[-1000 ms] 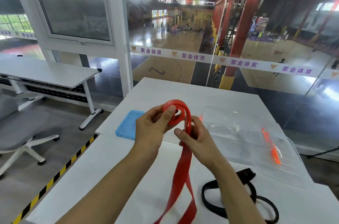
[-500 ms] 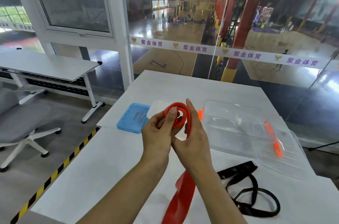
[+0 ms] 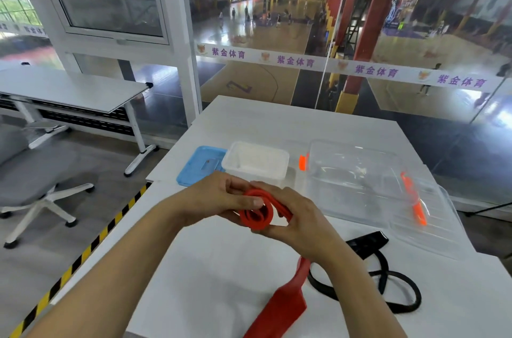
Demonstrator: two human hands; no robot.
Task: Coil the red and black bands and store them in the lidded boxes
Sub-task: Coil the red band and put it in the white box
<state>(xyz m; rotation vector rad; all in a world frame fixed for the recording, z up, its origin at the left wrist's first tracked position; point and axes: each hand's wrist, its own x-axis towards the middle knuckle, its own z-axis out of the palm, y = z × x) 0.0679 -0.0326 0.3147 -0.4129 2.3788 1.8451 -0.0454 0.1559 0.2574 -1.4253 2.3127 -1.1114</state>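
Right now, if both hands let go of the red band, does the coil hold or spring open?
Probably springs open: the red band is coiled only because the left hand and right hand pinch it. It looks floppy, since its free tail drapes limp onto the table. The rubbery look suggests grip, not slip.

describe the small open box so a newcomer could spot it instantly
Start at the white table in front of the glass wall. Behind the two hands coiling the red band sits the small open box, between the blue lid on its left and the big clear box on its right. It alone is milky white, lidless and without orange clips.
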